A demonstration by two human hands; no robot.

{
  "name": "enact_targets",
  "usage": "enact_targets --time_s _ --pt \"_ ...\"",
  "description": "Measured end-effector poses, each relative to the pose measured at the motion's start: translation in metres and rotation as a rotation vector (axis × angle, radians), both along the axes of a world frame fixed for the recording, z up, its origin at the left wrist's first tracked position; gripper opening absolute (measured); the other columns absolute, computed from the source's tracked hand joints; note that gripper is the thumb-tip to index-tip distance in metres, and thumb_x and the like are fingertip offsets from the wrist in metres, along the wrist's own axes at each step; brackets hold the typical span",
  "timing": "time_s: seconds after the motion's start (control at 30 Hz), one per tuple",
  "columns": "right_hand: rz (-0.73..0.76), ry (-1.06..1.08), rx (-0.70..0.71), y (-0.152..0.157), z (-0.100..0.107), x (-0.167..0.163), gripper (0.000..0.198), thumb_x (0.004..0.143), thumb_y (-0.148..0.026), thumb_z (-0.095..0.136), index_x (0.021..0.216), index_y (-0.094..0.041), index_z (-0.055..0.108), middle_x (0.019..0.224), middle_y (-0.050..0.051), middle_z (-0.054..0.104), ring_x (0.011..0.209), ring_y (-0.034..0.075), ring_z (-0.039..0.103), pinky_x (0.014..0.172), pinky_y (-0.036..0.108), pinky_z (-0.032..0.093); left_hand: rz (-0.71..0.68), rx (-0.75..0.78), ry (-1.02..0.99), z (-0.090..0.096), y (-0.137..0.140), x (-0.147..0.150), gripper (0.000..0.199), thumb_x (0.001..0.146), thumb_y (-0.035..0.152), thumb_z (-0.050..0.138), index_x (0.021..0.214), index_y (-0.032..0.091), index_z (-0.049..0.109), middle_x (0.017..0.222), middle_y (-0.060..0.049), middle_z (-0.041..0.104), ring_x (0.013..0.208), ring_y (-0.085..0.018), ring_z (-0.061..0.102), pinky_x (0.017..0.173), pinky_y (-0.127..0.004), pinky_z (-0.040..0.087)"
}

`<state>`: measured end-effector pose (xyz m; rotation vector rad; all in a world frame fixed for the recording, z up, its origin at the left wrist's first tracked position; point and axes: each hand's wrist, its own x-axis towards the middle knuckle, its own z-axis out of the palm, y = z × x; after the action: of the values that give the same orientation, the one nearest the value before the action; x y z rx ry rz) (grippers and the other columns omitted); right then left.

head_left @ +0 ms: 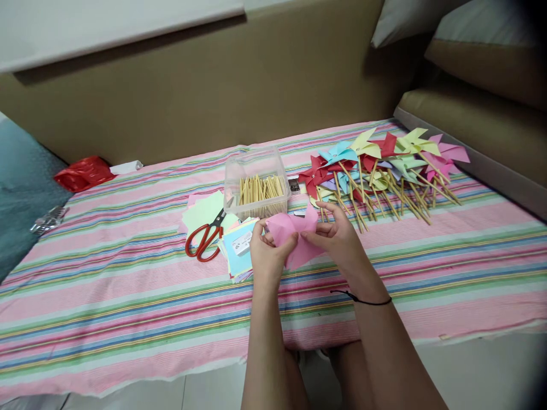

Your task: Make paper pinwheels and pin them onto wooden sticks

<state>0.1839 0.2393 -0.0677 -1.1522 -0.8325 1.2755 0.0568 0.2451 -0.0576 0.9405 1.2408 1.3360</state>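
Between my two hands is a piece of pink paper (294, 230), its corners bent inward. My left hand (270, 249) pinches its left side, thumb on top. On the right side, my right hand (335, 232) grips the paper between thumb and fingers. Close by my left hand lies a stack of coloured paper squares (237, 263) with a small white box (242, 243) on it. Scissors with red handles (204, 242) rest left of that stack, partly on pale green paper (205, 212). Behind my hands, a clear plastic container (226, 191) holds many thin wooden sticks (261, 189).
Finished paper pinwheels (342, 152) on sticks lie heaped at the right. A red plastic bag (85, 173) and a white roll (126, 167) are at the far left. A striped cloth (141, 273) covers the surface, with a brown padded back (213, 91) behind.
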Motion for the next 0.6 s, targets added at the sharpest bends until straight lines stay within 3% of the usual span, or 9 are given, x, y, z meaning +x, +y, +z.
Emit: enact_targets --time_s 0.17,0.37,0.6 --pt "-0.035 0.013 -0.004 -0.0001 0.0013 0.0001 0.068 0.058 -0.027 0.081 0.115 -0.027 0.045 0.068 -0.002 0.072 0.063 0.021 0.069 0.058 0.032 0.054 -0.029 -0.037 -0.143 0.0001 0.0015 -0.0022 0.044 0.056 0.028 0.080 0.088 0.020 0.050 0.066 0.002 0.067 0.053 -0.012 0.060 0.054 -0.022 0.045" --pt "-0.091 -0.019 -0.023 0.0009 -0.0018 0.0030 0.063 0.058 -0.028 0.081 0.112 -0.028 0.047 0.071 0.000 0.073 0.067 0.024 0.071 0.060 0.037 0.056 0.136 0.010 -0.291 -0.0039 0.0068 -0.0088 0.029 0.066 0.032 0.075 0.082 0.018 0.055 0.066 0.004 0.061 0.058 -0.006 0.056 0.056 -0.017 0.042" --pt "-0.116 -0.070 -0.032 0.0021 -0.0057 0.0024 0.063 0.058 -0.028 0.080 0.112 -0.028 0.047 0.071 -0.001 0.073 0.065 0.023 0.070 0.060 0.036 0.055 0.057 -0.034 -0.326 -0.0058 0.0056 -0.0085 0.035 0.061 0.030 0.080 0.083 0.018 0.055 0.071 0.000 0.067 0.065 -0.009 0.062 0.063 -0.019 0.045"
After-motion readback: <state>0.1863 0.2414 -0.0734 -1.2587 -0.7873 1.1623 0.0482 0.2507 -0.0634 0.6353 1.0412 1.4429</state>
